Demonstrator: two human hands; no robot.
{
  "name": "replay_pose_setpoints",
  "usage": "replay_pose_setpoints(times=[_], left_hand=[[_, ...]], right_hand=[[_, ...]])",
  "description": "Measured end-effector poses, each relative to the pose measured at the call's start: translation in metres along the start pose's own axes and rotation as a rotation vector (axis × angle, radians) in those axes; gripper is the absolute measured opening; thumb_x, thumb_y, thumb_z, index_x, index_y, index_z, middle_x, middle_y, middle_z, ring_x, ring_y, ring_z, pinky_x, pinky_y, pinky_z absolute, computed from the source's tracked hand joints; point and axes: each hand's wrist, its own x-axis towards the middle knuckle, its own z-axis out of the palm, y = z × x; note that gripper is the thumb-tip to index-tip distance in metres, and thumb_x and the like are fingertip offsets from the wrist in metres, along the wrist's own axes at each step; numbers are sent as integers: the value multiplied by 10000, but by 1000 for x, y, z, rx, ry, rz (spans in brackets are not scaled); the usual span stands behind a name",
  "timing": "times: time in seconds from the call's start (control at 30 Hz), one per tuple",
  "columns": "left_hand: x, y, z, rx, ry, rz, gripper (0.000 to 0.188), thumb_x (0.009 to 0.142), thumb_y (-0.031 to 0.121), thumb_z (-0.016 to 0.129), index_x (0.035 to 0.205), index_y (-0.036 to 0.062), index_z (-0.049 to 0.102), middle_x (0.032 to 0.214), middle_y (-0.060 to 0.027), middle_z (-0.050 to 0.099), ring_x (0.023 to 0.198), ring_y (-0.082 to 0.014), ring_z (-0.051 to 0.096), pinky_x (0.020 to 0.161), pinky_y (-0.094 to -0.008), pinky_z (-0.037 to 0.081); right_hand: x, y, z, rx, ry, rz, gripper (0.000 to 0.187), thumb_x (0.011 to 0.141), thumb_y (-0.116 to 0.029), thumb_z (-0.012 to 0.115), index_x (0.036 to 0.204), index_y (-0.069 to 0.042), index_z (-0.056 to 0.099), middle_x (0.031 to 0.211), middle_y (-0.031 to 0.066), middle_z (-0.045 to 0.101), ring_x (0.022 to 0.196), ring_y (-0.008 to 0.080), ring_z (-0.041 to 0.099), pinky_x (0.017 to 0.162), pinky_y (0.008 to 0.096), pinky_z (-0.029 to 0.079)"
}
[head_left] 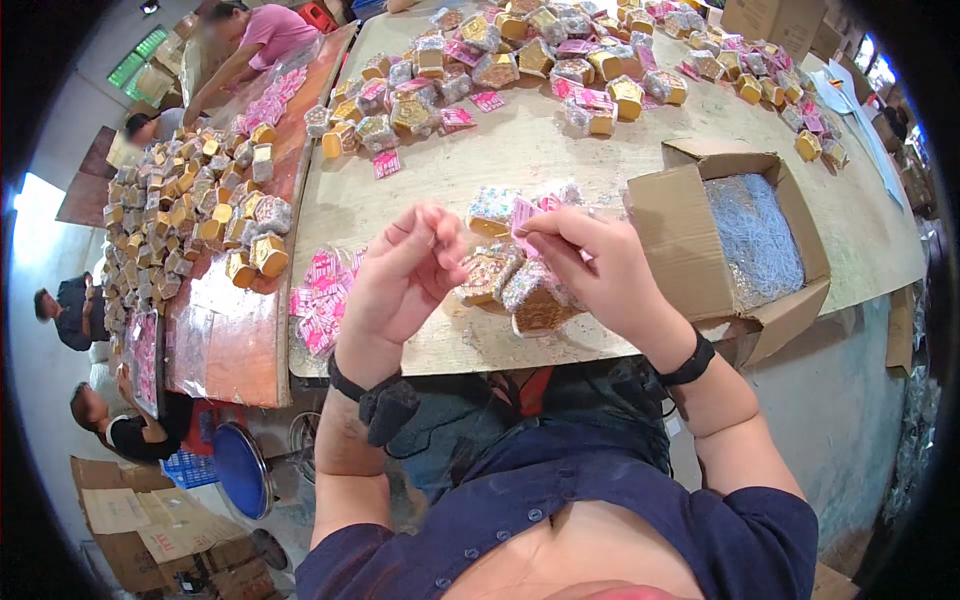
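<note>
Seen from above, a person works with both bare hands over the near edge of a pale wooden table (590, 160). The right hand (605, 265) has its thumb and fingers pinched together on a small pink tag (522, 215). The left hand (405, 275) is raised opposite, fingers curled and thumb close to them; whether they grip anything thin, such as a thread, cannot be told.

The tag is held over a small cluster of gold boxes (488, 272) in clear wrap, near the middle of the table's near edge. The work here looks partway through — a tag is in hand, but whether it is joined to a box is hidden by the fingers.

More pink tags (322, 300) lie heaped at the near left corner, apparently a supply waiting for use. Along the far edge spreads a large pile of wrapped boxes (497, 70), many with pink tags among them, so these look finished. Beyond the left edge, a reddish table (230, 340) carries another big heap of boxes (210, 230) with few tags showing — probably much is left. Near the right edge, an open carton (680, 240) holds pale, stringy material (755, 235).
</note>
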Motion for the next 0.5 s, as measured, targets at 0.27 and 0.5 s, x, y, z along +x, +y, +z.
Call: replay_pose_setpoints(times=[0.27,0.5], left_hand=[[-3,-21,44,541,39,40,98,988,78,579,1039,18,637,1071,-81,644,724,-84,604,730,-260,544],[-13,-24,59,1030,78,199,100,932,81,634,1019,39,659,873,-62,706,739,-147,675,664,-278,528]], right_hand=[[-11,-6,0,106,106,-81,265,856,14,666,1113,-49,684,837,98,669,703,235,642,638,337,502],[-19,-1,-6,87,39,-123,197,833,18,695,1022,-33,712,883,101,707,771,253,681,707,322,539]])
